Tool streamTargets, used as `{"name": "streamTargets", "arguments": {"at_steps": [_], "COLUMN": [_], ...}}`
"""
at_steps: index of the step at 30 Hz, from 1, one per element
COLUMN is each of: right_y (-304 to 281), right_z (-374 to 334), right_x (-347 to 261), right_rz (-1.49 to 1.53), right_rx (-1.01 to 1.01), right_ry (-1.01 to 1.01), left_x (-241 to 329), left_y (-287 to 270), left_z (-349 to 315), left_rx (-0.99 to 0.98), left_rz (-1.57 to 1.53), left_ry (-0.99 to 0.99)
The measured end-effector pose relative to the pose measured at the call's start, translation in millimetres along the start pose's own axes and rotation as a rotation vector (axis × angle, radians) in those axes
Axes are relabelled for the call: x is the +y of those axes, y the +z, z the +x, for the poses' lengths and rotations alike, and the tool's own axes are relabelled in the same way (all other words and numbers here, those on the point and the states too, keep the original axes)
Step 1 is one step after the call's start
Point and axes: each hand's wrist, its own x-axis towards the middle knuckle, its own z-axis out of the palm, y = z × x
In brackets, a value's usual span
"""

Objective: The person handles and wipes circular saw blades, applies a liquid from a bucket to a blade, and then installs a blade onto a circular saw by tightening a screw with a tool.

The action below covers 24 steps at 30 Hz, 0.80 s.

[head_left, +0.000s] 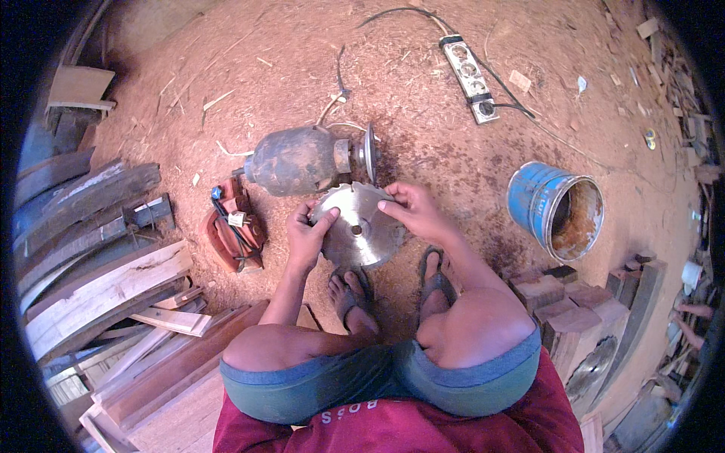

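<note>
A round, shiny circular saw blade with a small center hole is held up between my two hands. My left hand pinches its left edge, thumb lying on the face. At the upper right edge, my right hand grips it with the thumb on the face and the fingers behind. Just beyond the blade lies a dark, dirty electric motor on its side, with a metal grinding disc on its shaft at the right end. To the left of my hands sits an orange-red power tool with a dark cord.
A white power strip with cables lies at the far right. A blue metal bucket tips on its side at right. Wood blocks and another saw blade are at lower right. Curved boards are piled at left.
</note>
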Motion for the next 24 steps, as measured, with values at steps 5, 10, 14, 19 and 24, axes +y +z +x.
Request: {"name": "streamTargets", "arguments": {"at_steps": [5,10,14,19,24], "right_y": [-4,-1,-1,0,-2], "right_z": [-5,-3,2,6,8], "right_x": [3,10,21,25,33], "right_rz": [-0.01,-0.003,0.013,0.053,0.057], "right_rx": [0.029,0.029,0.022,0.012,0.015], "right_ry": [-0.036,0.003,-0.014,0.04,0.027], "left_x": [6,-5,-4,-11,-13], "left_y": [4,8,10,10,9], "left_z": [3,-3,1,3,6], "left_rx": [-0.035,0.011,0.017,0.034,0.027], "left_rz": [-0.047,-0.047,-0.002,0.008,0.054], "left_ry": [-0.003,-0.064,-0.058,-0.059,-0.086]}}
